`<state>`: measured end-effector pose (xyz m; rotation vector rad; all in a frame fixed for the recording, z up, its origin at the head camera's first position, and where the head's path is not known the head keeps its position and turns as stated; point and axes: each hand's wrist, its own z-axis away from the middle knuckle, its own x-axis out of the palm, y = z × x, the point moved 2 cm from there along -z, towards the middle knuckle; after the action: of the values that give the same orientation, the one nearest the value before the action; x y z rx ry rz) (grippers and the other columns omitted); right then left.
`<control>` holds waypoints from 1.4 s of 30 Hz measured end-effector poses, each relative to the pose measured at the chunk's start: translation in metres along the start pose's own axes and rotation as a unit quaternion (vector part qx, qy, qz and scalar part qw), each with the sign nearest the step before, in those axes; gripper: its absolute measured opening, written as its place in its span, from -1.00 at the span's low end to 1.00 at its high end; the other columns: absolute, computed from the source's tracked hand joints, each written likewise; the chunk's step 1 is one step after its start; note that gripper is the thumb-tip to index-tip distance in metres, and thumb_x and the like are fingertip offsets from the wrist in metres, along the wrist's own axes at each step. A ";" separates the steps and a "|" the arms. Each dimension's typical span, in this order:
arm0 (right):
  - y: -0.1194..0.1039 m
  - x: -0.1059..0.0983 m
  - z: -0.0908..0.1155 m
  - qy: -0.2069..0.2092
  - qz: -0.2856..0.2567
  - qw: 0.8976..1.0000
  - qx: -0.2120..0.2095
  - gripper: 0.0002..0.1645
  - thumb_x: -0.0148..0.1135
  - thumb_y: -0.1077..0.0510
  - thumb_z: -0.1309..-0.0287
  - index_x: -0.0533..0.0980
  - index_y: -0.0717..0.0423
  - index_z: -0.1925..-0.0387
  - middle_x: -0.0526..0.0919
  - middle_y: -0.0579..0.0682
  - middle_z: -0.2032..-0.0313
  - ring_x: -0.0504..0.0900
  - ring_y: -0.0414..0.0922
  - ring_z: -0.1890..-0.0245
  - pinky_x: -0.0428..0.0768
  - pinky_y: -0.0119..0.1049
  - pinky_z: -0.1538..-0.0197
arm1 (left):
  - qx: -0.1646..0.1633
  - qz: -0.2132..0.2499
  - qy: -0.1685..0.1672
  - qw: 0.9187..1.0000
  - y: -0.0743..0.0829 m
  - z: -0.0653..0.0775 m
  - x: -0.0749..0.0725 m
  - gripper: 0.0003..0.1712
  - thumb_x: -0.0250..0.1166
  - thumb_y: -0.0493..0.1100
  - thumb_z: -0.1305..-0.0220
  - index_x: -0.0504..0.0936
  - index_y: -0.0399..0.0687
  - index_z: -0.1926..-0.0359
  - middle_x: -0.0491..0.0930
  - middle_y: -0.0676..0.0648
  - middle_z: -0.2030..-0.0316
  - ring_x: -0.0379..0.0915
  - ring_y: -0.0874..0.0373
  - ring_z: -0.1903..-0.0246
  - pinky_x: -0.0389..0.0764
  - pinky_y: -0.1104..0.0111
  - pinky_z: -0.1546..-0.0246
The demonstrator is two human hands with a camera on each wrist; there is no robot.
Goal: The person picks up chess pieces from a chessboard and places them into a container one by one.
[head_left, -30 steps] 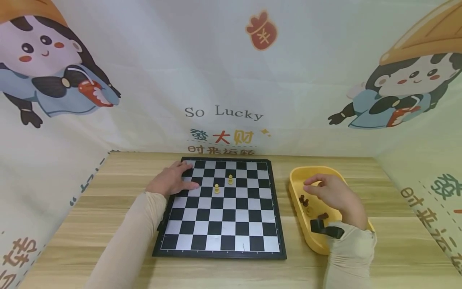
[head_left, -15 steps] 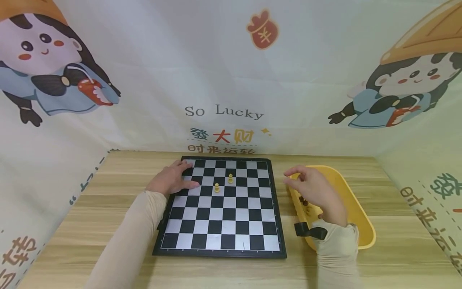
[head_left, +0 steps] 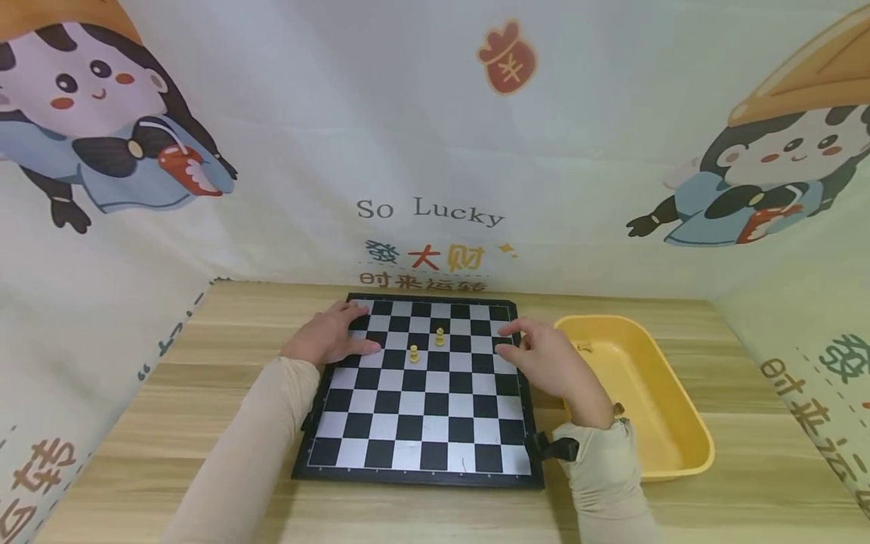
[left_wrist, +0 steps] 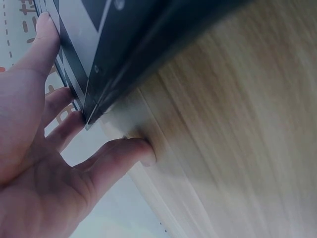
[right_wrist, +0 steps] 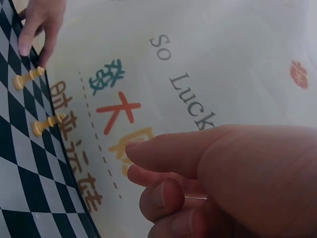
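Observation:
My left hand (head_left: 328,336) rests at the upper left edge of a black-and-white chessboard (head_left: 408,449), its fingers spread. In the left wrist view, some of its fingers (left_wrist: 59,134) touch the board's edge, and another reaches down beside the wooden table. Two pale yellow chess pieces stand upright on the board: a nearer one (head_left: 414,353) and a farther one (head_left: 439,337). Over the board's right edge hovers my right hand (head_left: 547,359), thumb and forefinger apart in the head view. I see nothing between them. Its other fingers are loosely bent in the right wrist view.
To the right of the board stands a yellow tray (head_left: 680,393), partly behind my right forearm. A pale piece (head_left: 584,347) and a brown piece (head_left: 617,409) show inside it. A printed cloth backdrop (head_left: 612,151) closes off the rear of the wooden table (head_left: 170,393).
My right hand has moved left from over the tray to the board's right edge. The left hand stays on the board. Both yellow pieces stand where they were; the head view has shifted slightly.

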<state>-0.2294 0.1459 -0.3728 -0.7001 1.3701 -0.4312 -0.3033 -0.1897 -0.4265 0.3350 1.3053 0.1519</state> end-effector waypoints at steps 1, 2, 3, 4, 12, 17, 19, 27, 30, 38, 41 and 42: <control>-0.001 0.002 -0.001 0.000 0.004 1.000 -0.005 -0.58 0.28 0.08 -0.36 0.57 0.14 -0.17 0.37 -0.05 0.59 0.34 -0.13 0.61 0.33 -0.34 0.50 | 0.001 0.000 0.000 1.000 0.000 0.000 0.000 0.03 0.40 0.28 -0.24 0.21 -0.02 -0.57 0.04 -0.31 -0.59 0.08 -0.40 -0.51 0.27 -0.21 -0.47; -0.003 0.003 -0.001 0.000 0.005 1.000 -0.010 -0.58 0.28 0.08 -0.36 0.57 0.15 -0.17 0.38 -0.04 0.58 0.35 -0.13 0.61 0.34 -0.34 0.50 | 0.002 0.000 0.000 1.000 0.000 0.000 0.000 0.03 0.39 0.29 -0.24 0.21 -0.02 -0.57 0.04 -0.31 -0.59 0.08 -0.41 -0.51 0.27 -0.21 -0.47; -0.004 0.004 -0.002 0.000 0.006 1.000 -0.013 -0.58 0.28 0.09 -0.36 0.57 0.15 -0.17 0.39 -0.04 0.58 0.36 -0.12 0.60 0.35 -0.33 0.50 | 0.002 -0.001 0.001 1.000 0.000 -0.001 0.000 0.03 0.39 0.29 -0.25 0.21 -0.03 -0.57 0.05 -0.31 -0.59 0.08 -0.41 -0.51 0.27 -0.21 -0.47; -0.005 0.005 -0.002 0.000 0.008 1.000 -0.015 -0.58 0.28 0.08 -0.36 0.57 0.15 -0.17 0.39 -0.04 0.58 0.36 -0.13 0.60 0.35 -0.33 0.50 | 0.002 0.000 0.001 1.000 0.000 0.000 0.000 0.03 0.39 0.29 -0.25 0.21 -0.03 -0.57 0.04 -0.31 -0.59 0.08 -0.41 -0.51 0.27 -0.21 -0.47; -0.012 0.013 -0.006 0.007 0.008 1.000 -0.005 -0.57 0.26 0.02 -0.38 0.56 0.11 -0.19 0.40 -0.05 0.59 0.36 -0.13 0.63 0.36 -0.35 0.51 | -0.004 0.002 0.002 1.000 0.000 0.002 -0.001 0.03 0.40 0.28 -0.24 0.20 -0.02 -0.57 0.04 -0.30 -0.59 0.07 -0.41 -0.51 0.26 -0.22 -0.47; -0.015 0.025 -0.012 0.007 0.010 1.000 -0.008 -0.59 0.27 0.04 -0.37 0.57 0.11 -0.16 0.43 -0.04 0.59 0.37 -0.14 0.63 0.35 -0.35 0.53 | -0.001 0.000 0.001 1.000 0.002 0.001 -0.002 0.04 0.39 0.28 -0.25 0.19 -0.02 -0.58 0.04 -0.30 -0.59 0.07 -0.39 -0.52 0.26 -0.20 -0.48; -0.015 0.030 -0.016 0.004 0.010 1.000 -0.008 -0.60 0.27 0.04 -0.37 0.56 0.11 -0.15 0.45 -0.04 0.58 0.38 -0.15 0.62 0.35 -0.36 0.52 | -0.005 0.000 0.001 1.000 0.002 0.001 -0.002 0.04 0.40 0.28 -0.25 0.19 -0.02 -0.58 0.04 -0.29 -0.59 0.07 -0.38 -0.52 0.26 -0.19 -0.48; -0.016 0.050 -0.031 0.005 0.025 1.000 0.002 -0.62 0.30 0.06 -0.34 0.58 0.11 -0.11 0.54 -0.02 0.55 0.43 -0.15 0.59 0.38 -0.37 0.53 | 0.002 -0.005 0.003 1.000 0.004 0.000 -0.002 0.03 0.40 0.28 -0.24 0.21 -0.03 -0.57 0.06 -0.29 -0.59 0.07 -0.37 -0.52 0.26 -0.18 -0.49; -0.017 0.056 -0.037 0.005 0.018 1.000 -0.004 -0.62 0.30 0.07 -0.34 0.57 0.13 -0.11 0.56 -0.01 0.50 0.44 -0.15 0.54 0.41 -0.37 0.49 | 0.001 -0.005 0.003 1.000 0.003 0.000 -0.001 0.03 0.40 0.28 -0.23 0.21 -0.03 -0.57 0.06 -0.30 -0.58 0.08 -0.38 -0.52 0.26 -0.19 -0.48; -0.017 0.071 -0.054 0.011 -0.031 0.999 0.011 -0.55 0.31 0.07 -0.32 0.54 0.15 -0.17 0.49 -0.07 0.57 0.41 -0.19 0.59 0.36 -0.39 0.51 | -0.002 0.000 -0.001 1.000 0.001 -0.001 0.000 0.04 0.41 0.27 -0.23 0.20 -0.03 -0.57 0.05 -0.29 -0.59 0.07 -0.38 -0.52 0.25 -0.19 -0.49; -0.015 0.077 -0.060 0.012 -0.048 0.999 0.014 -0.56 0.32 0.08 -0.31 0.54 0.15 -0.16 0.49 -0.09 0.57 0.41 -0.19 0.59 0.35 -0.38 0.51 | -0.004 0.002 -0.001 1.000 0.001 -0.002 0.000 0.04 0.42 0.28 -0.22 0.21 -0.02 -0.57 0.05 -0.28 -0.59 0.06 -0.37 -0.53 0.25 -0.18 -0.50; -0.014 0.079 -0.062 0.011 -0.053 0.998 0.015 -0.56 0.32 0.08 -0.30 0.54 0.15 -0.15 0.50 -0.08 0.57 0.40 -0.19 0.59 0.34 -0.38 0.51 | -0.004 0.002 -0.002 1.000 0.001 -0.002 0.000 0.04 0.42 0.28 -0.22 0.21 -0.02 -0.57 0.05 -0.28 -0.59 0.06 -0.37 -0.53 0.24 -0.18 -0.50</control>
<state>-0.2751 0.0714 -0.4239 -0.7464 1.3495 -0.5440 -0.3046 -0.1882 -0.4269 0.3308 1.3005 0.1603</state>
